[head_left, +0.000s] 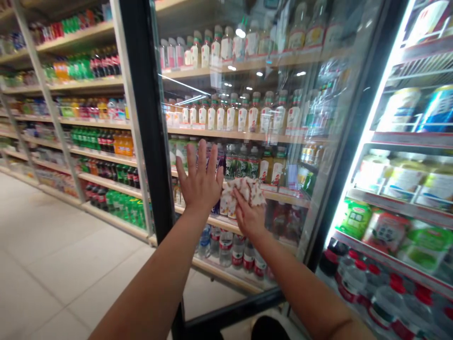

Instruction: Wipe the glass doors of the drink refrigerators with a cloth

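Observation:
A glass door (226, 85) with a black frame stands swung out in front of me, and shelved bottles show through it. My left hand (200, 177) lies flat against the glass left of its middle, fingers spread, holding nothing. To its right, my right hand (250, 215) presses a crumpled, patterned pale cloth (249, 189) against the pane. The index finger rests on the cloth, and the other fingers are partly hidden by it. The two hands are close together but apart.
A lit cooler (399, 208) with cartons, cans and red-capped bottles is at the right. Shelves of drinks (102, 123) line the left, above a tiled floor (42, 264). The door's black bottom rail (233, 311) crosses low in front of me.

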Available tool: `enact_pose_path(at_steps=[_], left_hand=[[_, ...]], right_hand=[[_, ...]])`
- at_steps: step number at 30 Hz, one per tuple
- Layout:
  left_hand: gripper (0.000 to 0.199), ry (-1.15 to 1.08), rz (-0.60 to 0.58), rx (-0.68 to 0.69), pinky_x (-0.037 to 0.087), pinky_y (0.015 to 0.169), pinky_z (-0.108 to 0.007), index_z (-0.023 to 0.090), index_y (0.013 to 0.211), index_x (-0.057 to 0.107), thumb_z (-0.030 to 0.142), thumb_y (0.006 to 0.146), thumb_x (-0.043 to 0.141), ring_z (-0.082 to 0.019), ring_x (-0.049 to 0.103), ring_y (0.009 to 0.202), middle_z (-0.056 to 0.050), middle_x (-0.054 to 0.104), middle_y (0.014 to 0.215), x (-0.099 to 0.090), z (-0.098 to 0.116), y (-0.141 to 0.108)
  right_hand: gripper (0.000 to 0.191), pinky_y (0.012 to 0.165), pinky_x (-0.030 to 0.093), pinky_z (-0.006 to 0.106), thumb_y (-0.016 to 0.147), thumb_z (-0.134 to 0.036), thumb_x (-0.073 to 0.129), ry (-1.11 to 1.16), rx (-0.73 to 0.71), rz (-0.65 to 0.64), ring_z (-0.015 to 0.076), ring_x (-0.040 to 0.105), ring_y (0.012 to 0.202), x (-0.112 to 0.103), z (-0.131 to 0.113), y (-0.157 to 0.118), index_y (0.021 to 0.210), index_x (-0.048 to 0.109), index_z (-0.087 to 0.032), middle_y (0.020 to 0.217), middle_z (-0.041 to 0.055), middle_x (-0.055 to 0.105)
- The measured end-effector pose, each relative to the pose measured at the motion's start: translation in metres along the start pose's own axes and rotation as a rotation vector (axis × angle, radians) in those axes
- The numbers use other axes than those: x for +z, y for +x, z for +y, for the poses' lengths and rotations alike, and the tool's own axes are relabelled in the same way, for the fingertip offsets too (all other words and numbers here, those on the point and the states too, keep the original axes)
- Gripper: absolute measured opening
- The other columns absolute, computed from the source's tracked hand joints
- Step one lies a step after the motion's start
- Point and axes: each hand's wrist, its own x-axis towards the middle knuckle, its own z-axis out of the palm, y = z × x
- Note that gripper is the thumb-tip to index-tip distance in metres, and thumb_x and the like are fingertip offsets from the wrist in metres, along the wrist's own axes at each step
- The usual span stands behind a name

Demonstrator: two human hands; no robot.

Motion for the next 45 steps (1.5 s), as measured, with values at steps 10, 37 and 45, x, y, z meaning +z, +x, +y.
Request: enact_pose_path(at_steps=[10, 37, 45], left_hand=[[0.064, -0.014, -0.024, -0.025, -0.001, 0.127, -0.060, 0.024, 0.160, 0.032, 0.032, 0.100, 0.053, -0.032, 0.005, 0.157, -0.007, 0.020, 0.168, -0.003, 0.004, 0.001], [0.066, 0.067, -0.085, -0.077, -0.005, 0.123, -0.046, 0.003, 0.142, 0.050, 0.048, 0.099, 0.028, -0.022, -0.008, 0.154, -0.005, 0.018, 0.165, -0.009, 0.018, 0.004], [0.066, 0.067, -0.135, -0.108, -0.011, 0.125, -0.054, 0.017, 0.160, 0.028, 0.037, 0.099, 0.046, -0.025, -0.008, 0.156, -0.003, 0.012, 0.170, -0.009, 0.021, 0.005]], right_hand=[[0.051, 0.123, 0.030, 0.055, 0.099, -0.022, 0.039, 0.077, 0.050, 0.193, 0.0318, 0.019, 0.157, 0.003, 0.034, 0.001, 0.147, 0.055, -0.020, 0.157, 0.0115, 0.046], [0.057, 0.104, 0.043, 0.058, 0.104, -0.032, 0.033, -0.089, 0.096, -0.087, 0.0320, 0.066, 0.111, -0.037, 0.077, 0.003, 0.161, 0.030, -0.026, 0.160, 0.0184, 0.041], [0.052, 0.122, 0.014, 0.064, 0.101, -0.031, 0.046, -0.078, -0.137, -0.103, 0.0277, 0.063, 0.113, -0.048, 0.083, 0.009, 0.153, 0.047, -0.030, 0.142, 0.0097, 0.062]])
